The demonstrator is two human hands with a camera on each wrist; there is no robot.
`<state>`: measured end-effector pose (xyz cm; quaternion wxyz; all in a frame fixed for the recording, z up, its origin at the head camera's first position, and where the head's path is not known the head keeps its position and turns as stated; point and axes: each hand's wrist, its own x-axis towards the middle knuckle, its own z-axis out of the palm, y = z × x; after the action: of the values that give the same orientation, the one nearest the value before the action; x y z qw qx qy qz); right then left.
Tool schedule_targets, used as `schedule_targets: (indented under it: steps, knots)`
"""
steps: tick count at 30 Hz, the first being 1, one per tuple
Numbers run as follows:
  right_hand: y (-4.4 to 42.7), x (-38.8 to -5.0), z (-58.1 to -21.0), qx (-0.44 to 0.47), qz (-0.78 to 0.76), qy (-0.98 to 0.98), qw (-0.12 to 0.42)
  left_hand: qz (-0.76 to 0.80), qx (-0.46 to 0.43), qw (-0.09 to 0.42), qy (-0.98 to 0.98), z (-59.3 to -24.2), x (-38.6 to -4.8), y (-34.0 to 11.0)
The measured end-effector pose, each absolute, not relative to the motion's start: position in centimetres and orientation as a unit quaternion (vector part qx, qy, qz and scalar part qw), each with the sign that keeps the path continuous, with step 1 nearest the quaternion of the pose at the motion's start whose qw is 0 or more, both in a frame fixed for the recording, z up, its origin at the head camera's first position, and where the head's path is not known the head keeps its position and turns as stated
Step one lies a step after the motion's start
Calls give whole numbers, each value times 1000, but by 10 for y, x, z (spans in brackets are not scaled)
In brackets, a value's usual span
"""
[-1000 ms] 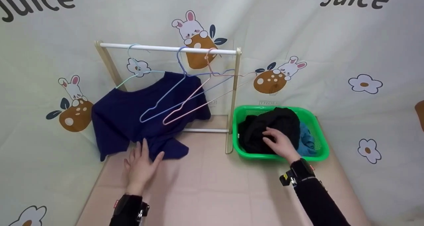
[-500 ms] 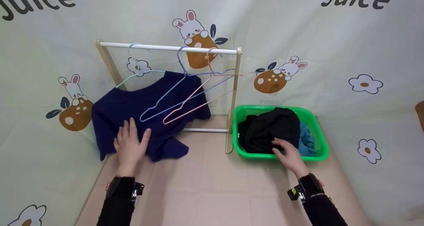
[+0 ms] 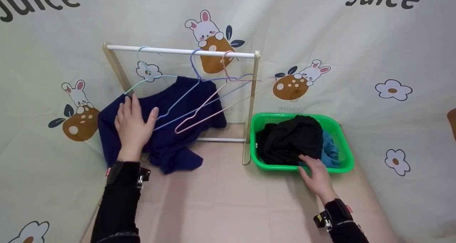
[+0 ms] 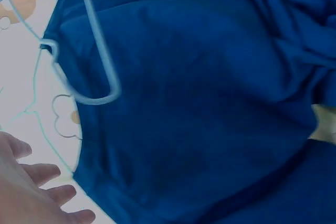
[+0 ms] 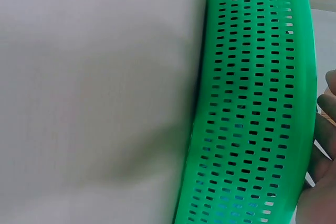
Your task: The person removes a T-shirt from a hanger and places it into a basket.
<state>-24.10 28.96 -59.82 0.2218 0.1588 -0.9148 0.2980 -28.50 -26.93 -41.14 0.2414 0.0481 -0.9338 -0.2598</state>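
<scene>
A dark blue shirt hangs on a light green hanger at the left of the rack. My left hand, fingers spread, is in front of the shirt near its left shoulder and holds nothing; whether it touches the cloth I cannot tell. In the left wrist view the fingers are beside the neckline of the shirt. My right hand is over the front rim of a green basket, relaxed and gripping nothing. The right wrist view shows it beside the basket's perforated wall.
A blue hanger and a pink hanger hang bare from the rack's white bar, in front of the shirt. Black cloth and teal cloth lie in the basket. A printed curtain stands behind.
My left hand has moved up from the shirt's lower edge to near its shoulder. My right hand has drawn back from over the black cloth to the basket's front rim.
</scene>
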Motion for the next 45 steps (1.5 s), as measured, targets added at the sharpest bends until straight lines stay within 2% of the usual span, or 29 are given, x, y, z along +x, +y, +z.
schedule_targets:
  steps: [5,10,17,24,32,37,45]
  knots:
    - [290,-233,-599,144,265,-926,228,-252,37,235,-938,-393,-298,-266]
    - [289,-223,-602,133,243,-934,224,-270,22,207,-940,-380,-311,-264]
    - [289,-213,-608,133,212,-943,221,-279,-5,203,-939,-369,-330,-262]
    - [289,-209,-613,140,188,-944,233,-267,3,170,-949,-361,-340,-258]
    - [290,-209,-616,146,184,-942,240,-275,49,213,-936,-353,-345,-250]
    - [290,-210,-617,145,187,-941,241,-280,41,241,-928,-345,-349,-248]
    - [288,-209,-617,145,189,-942,235,-319,73,312,-892,-339,-350,-247]
